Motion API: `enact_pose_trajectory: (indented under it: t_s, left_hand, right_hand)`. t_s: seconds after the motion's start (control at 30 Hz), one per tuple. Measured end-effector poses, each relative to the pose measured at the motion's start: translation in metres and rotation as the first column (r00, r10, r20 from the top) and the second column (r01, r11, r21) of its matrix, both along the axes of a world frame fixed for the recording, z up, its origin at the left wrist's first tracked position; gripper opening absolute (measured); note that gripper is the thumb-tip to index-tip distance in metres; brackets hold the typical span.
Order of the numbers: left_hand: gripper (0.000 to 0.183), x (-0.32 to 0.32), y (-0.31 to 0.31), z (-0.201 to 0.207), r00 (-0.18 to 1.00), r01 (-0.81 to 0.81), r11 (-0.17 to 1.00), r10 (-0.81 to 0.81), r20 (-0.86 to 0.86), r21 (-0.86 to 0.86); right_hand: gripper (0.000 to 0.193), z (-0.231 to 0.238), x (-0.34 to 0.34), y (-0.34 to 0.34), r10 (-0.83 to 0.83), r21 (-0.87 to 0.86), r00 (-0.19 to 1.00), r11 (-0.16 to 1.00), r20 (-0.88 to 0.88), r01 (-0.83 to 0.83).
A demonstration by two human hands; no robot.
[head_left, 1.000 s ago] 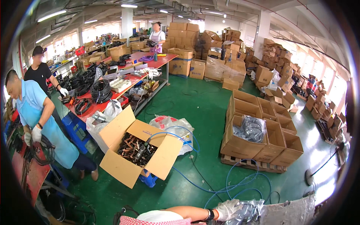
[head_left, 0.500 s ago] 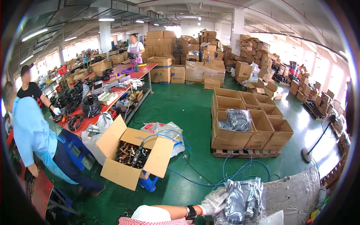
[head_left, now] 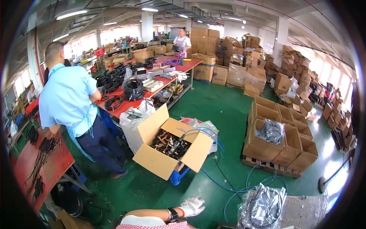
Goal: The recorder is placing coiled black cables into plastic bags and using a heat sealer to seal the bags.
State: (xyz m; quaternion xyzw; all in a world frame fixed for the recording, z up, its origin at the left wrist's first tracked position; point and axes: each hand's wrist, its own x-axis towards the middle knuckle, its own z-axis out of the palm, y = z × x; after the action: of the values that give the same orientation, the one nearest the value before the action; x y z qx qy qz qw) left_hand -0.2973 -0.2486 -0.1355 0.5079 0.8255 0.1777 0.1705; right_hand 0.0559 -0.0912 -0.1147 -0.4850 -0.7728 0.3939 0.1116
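Note:
My left hand [head_left: 192,206], in a white glove with a dark watch at the wrist, reaches in from the lower edge over the green floor. It is open and holds nothing, with its fingers stretched out to the right. To its right lies a clear plastic bag [head_left: 264,208] with a coil of dark cable inside, apart from the hand. The bag rests beside a grey, worn-looking flat surface [head_left: 305,208]. Beyond the hand stands an open carton [head_left: 150,165] of copper-coloured and black parts, on a blue stool [head_left: 177,176]. My right hand is not in view.
A person in a light blue shirt [head_left: 66,101] stands at the left between red tables [head_left: 49,168]. Blue hose [head_left: 228,189] trails over the floor. Open cartons [head_left: 263,147] stand on a pallet at the right, one with bagged cable. Another person [head_left: 183,42] is at the far table.
My left hand has let go of the bagged cable and moved left, off it. The view has turned left, so the scene sits further right. The person in blue now stands more upright.

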Motion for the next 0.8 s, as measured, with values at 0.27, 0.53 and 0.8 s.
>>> enact_pose_trajectory:
  t_s: [0.27,0.53,0.8]
  left_hand:
    - [0.035,-0.051,-0.059,0.0,0.996,-0.081,0.991,0.084,-0.028,0.103]
    - [0.028,-0.097,-0.133,-0.007,0.948,-0.313,0.932,0.295,0.121,0.184]
    - [0.022,-0.074,-0.167,-0.028,0.75,-0.648,0.707,0.657,0.077,0.283]
  right_hand:
    - [0.038,0.005,-0.099,-0.02,0.16,-0.069,0.987,0.984,-0.031,-0.162]
    - [0.036,0.049,-0.242,-0.057,0.455,-0.102,0.889,0.883,-0.053,-0.458]
    - [0.036,0.065,-0.296,-0.036,0.75,0.008,0.662,0.662,-0.001,-0.75]
